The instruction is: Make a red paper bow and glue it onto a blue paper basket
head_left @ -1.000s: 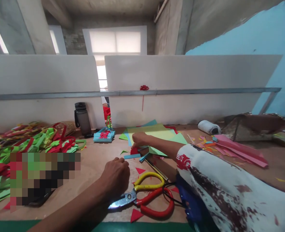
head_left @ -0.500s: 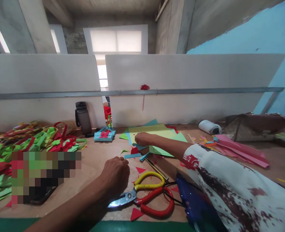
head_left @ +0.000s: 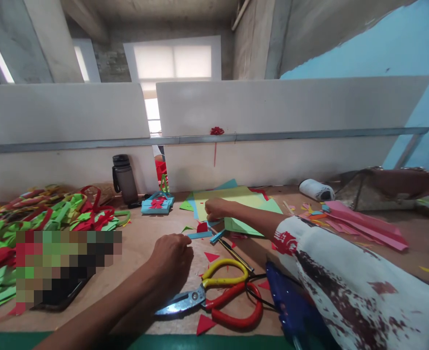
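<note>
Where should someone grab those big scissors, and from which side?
Probably by the yellow handle loop, from above: the scissors lie flat with that loop exposed, while the bare metal blades point left, near the left hand.

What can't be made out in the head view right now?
- Right hand's fingertips and any hold: hidden behind its own back.
- Left hand's palm and whatever is under it: covered by the hand.
- Dark flat object: upper part pixelated.
- Blue object: lower end cut off by the bottom edge.
- Red item in the panel gap: mostly hidden by the panels.
</note>
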